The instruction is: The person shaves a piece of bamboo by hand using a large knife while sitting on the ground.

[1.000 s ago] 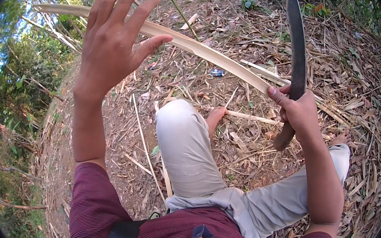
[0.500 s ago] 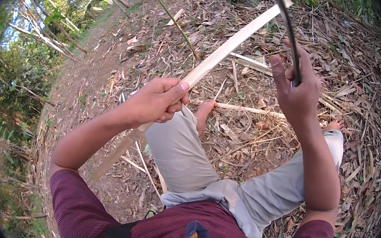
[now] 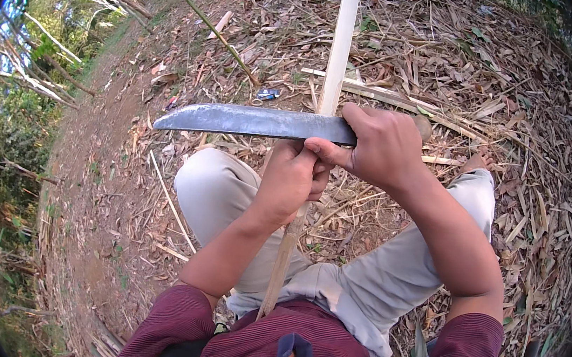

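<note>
Seen from the head camera, the person sits on bare ground strewn with dry leaves and split cane, knees apart in pale trousers (image 3: pixel 228 193), sleeves of a dark red shirt (image 3: pixel 295 342) low in the near edge.

The left hand (image 3: pixel 291 179) is closed around a long pale bamboo strip (image 3: pixel 339 50); its grip is pressed tight about the strip, just below the blade. The strip runs from near the person's lap, up between the knees, through that fist, and on to the far edge of the picture, standing close to upright.

The right hand (image 3: pixel 381 147) is wrapped shut on the handle of a long knife (image 3: pixel 250 121). The handle itself is hidden inside the fist. The dull grey blade lies level, pointing left, its tip out over the left knee, and it crosses the bamboo strip just above the left hand. The two hands touch, right thumb lying against the left fingers.

On the ground farther off lie more cut bamboo pieces (image 3: pixel 380 94) to the right of the strip, and a thin green stalk (image 3: pixel 198 17) slants across the far left. Trees and brush fill the left rim.
</note>
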The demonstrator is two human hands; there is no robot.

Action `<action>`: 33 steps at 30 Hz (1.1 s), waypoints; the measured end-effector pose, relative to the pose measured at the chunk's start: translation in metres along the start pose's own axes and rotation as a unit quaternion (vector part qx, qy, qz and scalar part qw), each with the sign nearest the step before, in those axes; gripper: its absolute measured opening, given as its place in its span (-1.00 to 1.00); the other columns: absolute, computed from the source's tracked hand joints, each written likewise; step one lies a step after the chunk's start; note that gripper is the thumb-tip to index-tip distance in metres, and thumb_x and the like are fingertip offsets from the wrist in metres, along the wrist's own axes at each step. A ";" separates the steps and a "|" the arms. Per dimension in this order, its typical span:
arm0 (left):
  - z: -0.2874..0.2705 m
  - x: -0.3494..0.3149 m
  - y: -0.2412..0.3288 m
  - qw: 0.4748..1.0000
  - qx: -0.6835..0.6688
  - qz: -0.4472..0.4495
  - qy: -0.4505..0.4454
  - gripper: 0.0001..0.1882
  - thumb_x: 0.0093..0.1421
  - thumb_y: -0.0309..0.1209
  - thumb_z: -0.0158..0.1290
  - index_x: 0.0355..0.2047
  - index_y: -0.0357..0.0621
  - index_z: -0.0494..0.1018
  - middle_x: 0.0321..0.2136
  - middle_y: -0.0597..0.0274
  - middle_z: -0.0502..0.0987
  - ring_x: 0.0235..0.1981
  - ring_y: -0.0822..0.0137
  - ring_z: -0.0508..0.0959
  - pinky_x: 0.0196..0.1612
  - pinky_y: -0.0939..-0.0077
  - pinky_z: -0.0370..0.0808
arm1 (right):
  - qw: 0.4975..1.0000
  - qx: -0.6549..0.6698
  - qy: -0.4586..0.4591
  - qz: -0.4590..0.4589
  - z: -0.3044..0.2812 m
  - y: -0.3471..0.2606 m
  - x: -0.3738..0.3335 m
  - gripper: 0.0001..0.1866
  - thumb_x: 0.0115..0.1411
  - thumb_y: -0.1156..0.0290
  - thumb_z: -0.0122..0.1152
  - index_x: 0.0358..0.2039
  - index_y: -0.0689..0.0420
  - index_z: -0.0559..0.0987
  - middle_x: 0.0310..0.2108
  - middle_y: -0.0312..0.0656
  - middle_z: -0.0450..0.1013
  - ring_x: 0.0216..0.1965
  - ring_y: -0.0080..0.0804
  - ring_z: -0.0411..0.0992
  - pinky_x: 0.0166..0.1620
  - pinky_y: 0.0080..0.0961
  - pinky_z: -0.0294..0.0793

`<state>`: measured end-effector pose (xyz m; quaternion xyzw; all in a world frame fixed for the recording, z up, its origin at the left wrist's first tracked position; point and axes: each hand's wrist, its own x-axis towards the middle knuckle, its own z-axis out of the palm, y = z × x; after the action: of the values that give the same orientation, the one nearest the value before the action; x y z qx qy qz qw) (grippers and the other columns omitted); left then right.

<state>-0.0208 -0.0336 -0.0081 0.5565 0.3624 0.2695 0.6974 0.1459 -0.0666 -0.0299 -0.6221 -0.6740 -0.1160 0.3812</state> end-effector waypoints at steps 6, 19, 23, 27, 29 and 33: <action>0.011 -0.007 -0.004 0.998 0.006 0.045 0.038 -0.69 0.46 -0.20 -0.18 -0.36 -0.13 0.31 -0.66 0.46 0.18 -0.81 0.67 0.05 -0.75 0.66 -0.08 | 0.998 -0.020 -0.016 -0.049 0.003 0.024 0.013 -0.31 0.00 -0.39 0.21 -0.58 0.11 0.44 -0.70 -0.18 0.41 -0.64 -0.16 0.48 -0.57 -0.29 0.42; -0.008 -0.012 -0.003 0.996 0.068 0.058 0.010 -0.70 0.47 -0.19 -0.20 -0.30 -0.14 0.33 -0.64 0.51 0.18 -0.77 0.71 0.05 -0.74 0.72 -0.06 | 0.965 -0.125 0.120 -0.195 0.005 0.070 0.052 -0.24 0.03 -0.49 0.05 -0.64 0.08 0.44 -0.77 -0.28 0.38 -0.73 -0.31 0.44 -0.64 -0.36 0.41; -0.026 -0.034 -0.010 0.998 0.030 -0.017 -0.055 -0.72 0.47 -0.22 -0.20 -0.29 -0.13 0.34 -0.65 0.51 0.17 -0.77 0.70 0.05 -0.74 0.71 -0.08 | 0.962 -0.116 0.060 0.238 -0.045 0.181 0.066 -0.06 0.16 -0.57 -0.50 -0.74 0.08 0.40 -0.77 -0.18 0.36 -0.68 -0.35 0.38 -0.54 -0.26 0.40; -0.025 -0.007 -0.011 0.998 -0.019 -0.009 -0.060 -0.72 0.47 -0.21 -0.21 -0.26 -0.13 0.34 -0.63 0.49 0.17 -0.79 0.69 0.04 -0.75 0.73 -0.07 | 0.971 -0.048 -0.025 0.234 -0.021 0.132 0.044 -0.09 0.21 -0.52 -0.39 -0.68 0.14 0.44 -0.75 -0.11 0.38 -0.66 -0.18 0.42 -0.51 -0.13 0.39; -0.031 -0.009 -0.003 0.997 -0.064 -0.031 -0.041 -0.72 0.47 -0.20 -0.20 -0.25 -0.13 0.34 -0.63 0.49 0.18 -0.79 0.69 0.06 -0.76 0.73 -0.04 | 0.982 -0.054 -0.066 0.166 -0.011 0.084 0.044 -0.16 0.21 -0.48 -0.22 -0.66 0.14 0.41 -0.77 -0.20 0.33 -0.71 -0.28 0.35 -0.57 -0.21 0.31; -0.025 -0.004 -0.008 0.997 -0.072 -0.035 -0.001 -0.73 0.47 -0.21 -0.20 -0.24 -0.13 0.35 -0.63 0.47 0.20 -0.80 0.68 0.06 -0.77 0.72 -0.03 | 0.994 -0.055 -0.095 -0.021 0.009 0.027 0.021 -0.29 0.13 -0.39 0.07 -0.60 0.12 0.46 -0.70 -0.14 0.45 -0.67 -0.17 0.47 -0.56 -0.20 0.41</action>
<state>-0.0430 -0.0238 -0.0176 0.4919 0.3608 0.2700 0.7450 0.1685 -0.0398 -0.0312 -0.6361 -0.7126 -0.1014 0.2779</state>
